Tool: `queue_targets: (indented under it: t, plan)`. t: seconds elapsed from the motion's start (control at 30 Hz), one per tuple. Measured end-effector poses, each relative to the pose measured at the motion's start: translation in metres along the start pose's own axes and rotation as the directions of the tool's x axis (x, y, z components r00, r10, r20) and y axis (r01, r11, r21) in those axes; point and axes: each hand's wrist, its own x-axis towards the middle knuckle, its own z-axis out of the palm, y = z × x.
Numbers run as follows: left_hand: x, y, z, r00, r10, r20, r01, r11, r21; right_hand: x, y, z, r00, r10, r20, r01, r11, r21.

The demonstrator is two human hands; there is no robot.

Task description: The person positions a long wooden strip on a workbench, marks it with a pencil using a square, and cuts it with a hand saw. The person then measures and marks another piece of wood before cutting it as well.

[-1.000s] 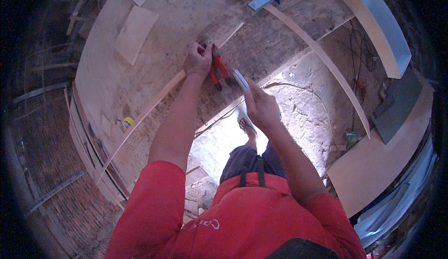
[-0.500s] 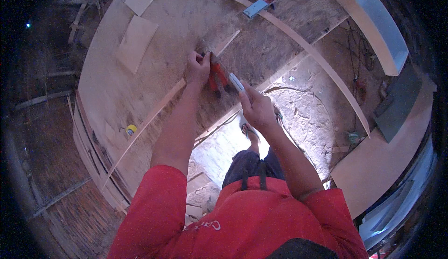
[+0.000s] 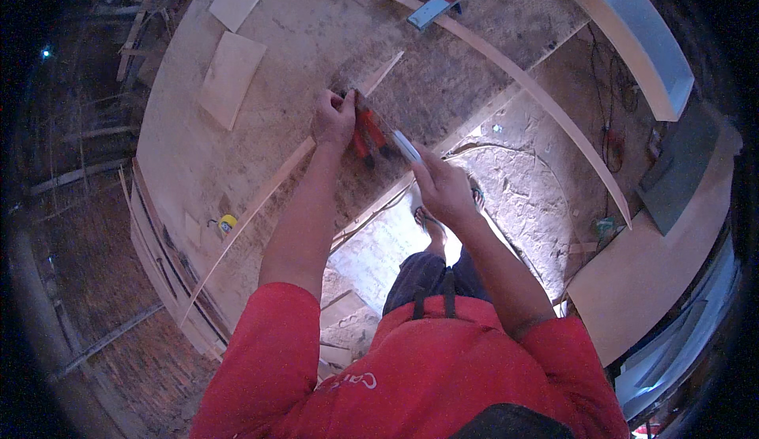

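Note:
My left hand (image 3: 334, 121) is closed over a narrow wooden strip (image 3: 277, 176), thumb and fingers pinched together. A small dark bit shows at its fingertips, too unclear to name. In my right hand (image 3: 447, 190) is a tool with a flat whitish handle (image 3: 406, 145), tilted toward the strip; a thin dark line runs from its tip to the strip, perhaps a blade. Between both hands lie red-handled pliers (image 3: 375, 132), with their head close to my left fingertips.
A long curved wooden strip (image 3: 506, 66) crosses the board surface, with a grey-blue rectangular block (image 3: 431, 13) on it. Flat wooden pieces (image 3: 231, 79) lie at the left, near a yellow tape measure (image 3: 227, 224). A curved panel (image 3: 632, 39) and dark sheet (image 3: 678, 174) are at right.
My right hand and the whitish-handled tool have shifted slightly right and down, away from the strip. My left hand stays in place. The whole view has tilted a little.

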Motion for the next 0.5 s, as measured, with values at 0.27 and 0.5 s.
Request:
queue_targets:
  t: [0.27,0.5]
  plan:
    - [0.0,-0.001,0.006,0.998,0.035,-0.046,-0.036,0.999,-0.018,-0.001,-0.005,-0.008,0.999,0.017,0.034,-0.019,0.999,0.044]
    - [-0.005,0.013,-0.003,1.0,0.007,-0.018,-0.006,0.999,0.04,-0.02,0.005,-0.015,0.997,0.05,0.052,-0.052,0.998,0.026]
